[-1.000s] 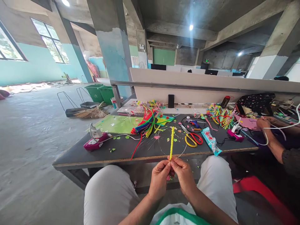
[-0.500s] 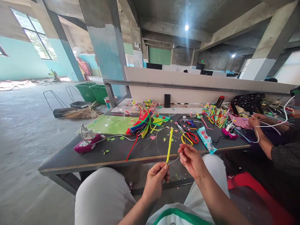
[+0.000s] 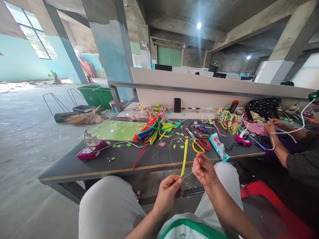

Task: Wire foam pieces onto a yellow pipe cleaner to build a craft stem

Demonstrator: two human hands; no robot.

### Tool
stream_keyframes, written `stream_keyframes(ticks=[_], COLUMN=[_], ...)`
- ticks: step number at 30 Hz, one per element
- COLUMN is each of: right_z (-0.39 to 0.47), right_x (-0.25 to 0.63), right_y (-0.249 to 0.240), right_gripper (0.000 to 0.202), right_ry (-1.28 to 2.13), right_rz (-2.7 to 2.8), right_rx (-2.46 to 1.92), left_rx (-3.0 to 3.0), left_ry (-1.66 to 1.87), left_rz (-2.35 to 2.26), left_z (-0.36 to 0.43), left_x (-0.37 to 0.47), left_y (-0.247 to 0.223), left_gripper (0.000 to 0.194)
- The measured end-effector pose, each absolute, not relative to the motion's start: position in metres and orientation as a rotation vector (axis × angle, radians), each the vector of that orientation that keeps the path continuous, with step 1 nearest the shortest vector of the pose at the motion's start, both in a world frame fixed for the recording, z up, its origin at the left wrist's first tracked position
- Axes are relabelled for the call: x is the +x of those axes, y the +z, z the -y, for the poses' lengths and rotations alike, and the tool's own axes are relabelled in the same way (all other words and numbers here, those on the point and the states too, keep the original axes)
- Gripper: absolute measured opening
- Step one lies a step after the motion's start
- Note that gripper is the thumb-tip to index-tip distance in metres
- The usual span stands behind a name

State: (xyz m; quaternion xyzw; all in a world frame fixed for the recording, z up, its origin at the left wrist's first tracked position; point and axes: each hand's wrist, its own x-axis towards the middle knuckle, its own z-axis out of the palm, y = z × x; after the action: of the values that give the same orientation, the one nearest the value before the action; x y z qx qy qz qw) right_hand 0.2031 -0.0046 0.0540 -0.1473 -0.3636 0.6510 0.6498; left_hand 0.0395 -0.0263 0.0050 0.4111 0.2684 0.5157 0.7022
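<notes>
My left hand (image 3: 169, 190) is closed in a pinch round the bottom end of an upright yellow pipe cleaner (image 3: 184, 157), which looks twisted or wrapped. A thin wire (image 3: 170, 151) loops out from that same end, up behind the pipe cleaner and off to the right. My right hand (image 3: 203, 170), fingers curled together, is a little to the right, where the wire reaches its fingertips. Both hands are above my lap at the table's front edge. Just beyond them lie scissors (image 3: 198, 145) with yellow and red handles.
A bundle of coloured pipe cleaners (image 3: 151, 127) lies on the dark table (image 3: 99, 168), beside a green sheet (image 3: 109, 131). Around are a magenta power socket (image 3: 91, 150), a blue glue gun (image 3: 203, 128), a blue wrapper (image 3: 219, 147) and a phone (image 3: 177, 105). A co-worker's hands (image 3: 270, 127) work at right.
My left hand and the yellow pipe cleaner have shifted slightly right and down. My right hand has moved slightly right, its fingers still curled. The view has tilted a little.
</notes>
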Motion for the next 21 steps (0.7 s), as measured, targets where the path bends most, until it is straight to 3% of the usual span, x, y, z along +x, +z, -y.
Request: stream_keyframes(ticks=[12,21], right_z=[0.006,0.002], right_x=[0.213,0.23], right_y=[0.064,0.085], right_gripper=[0.02,0.034], right_ry=[1.393,0.923], right_rz=[0.807,1.114], right_rx=[-0.484,-0.921], left_rx=[0.873,1.016], left_ry=[1.142,1.172], left_rz=[-0.663,-0.751], left_z=[0.03,0.027], left_x=[0.035,0.035], left_y=[0.012,0.006], left_gripper=[0.022,0.023])
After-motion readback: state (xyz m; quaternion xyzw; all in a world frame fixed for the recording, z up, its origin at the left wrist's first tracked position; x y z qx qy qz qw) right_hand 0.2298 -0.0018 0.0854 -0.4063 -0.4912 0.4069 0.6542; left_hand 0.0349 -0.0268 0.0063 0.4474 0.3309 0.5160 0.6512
